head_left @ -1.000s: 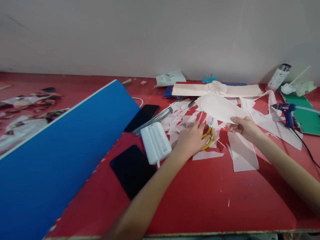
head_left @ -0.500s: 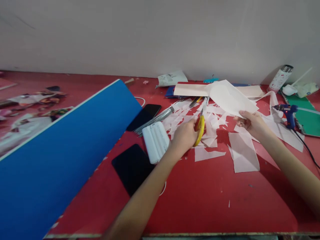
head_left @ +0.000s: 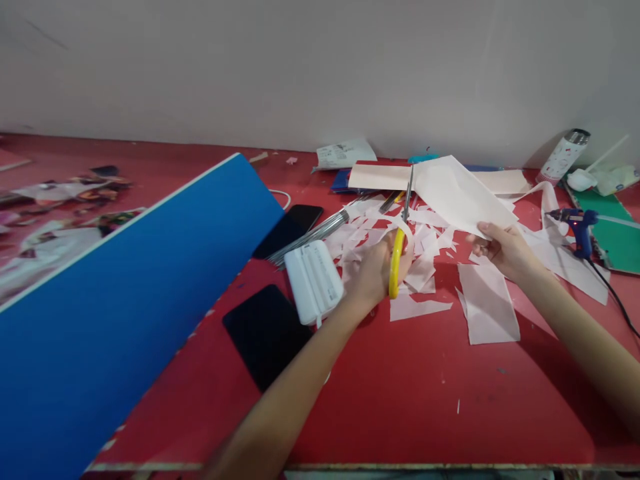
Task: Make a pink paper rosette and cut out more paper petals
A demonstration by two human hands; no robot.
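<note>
Lighting dim and uneven: the grey wall (head_left: 280, 80) is dull, the pale sheet (head_left: 460, 197) bright. Light appears to come from the right, as the bottle (head_left: 563, 159) casts its shadow leftward; my right forearm (head_left: 575, 327) darkens the near right bench (head_left: 400, 407). Coloured scraps (head_left: 65, 190) at far left are smeared.

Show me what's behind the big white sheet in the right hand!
A pale strip pokes out on both sides behind the white sheet. The sheet covers what lies between, so I can't see that part.

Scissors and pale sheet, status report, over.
Left hand gripping yellow-handled scissors. Right hand pinching pale sheet. Cut scraps cluttering red tabletop below.
</note>
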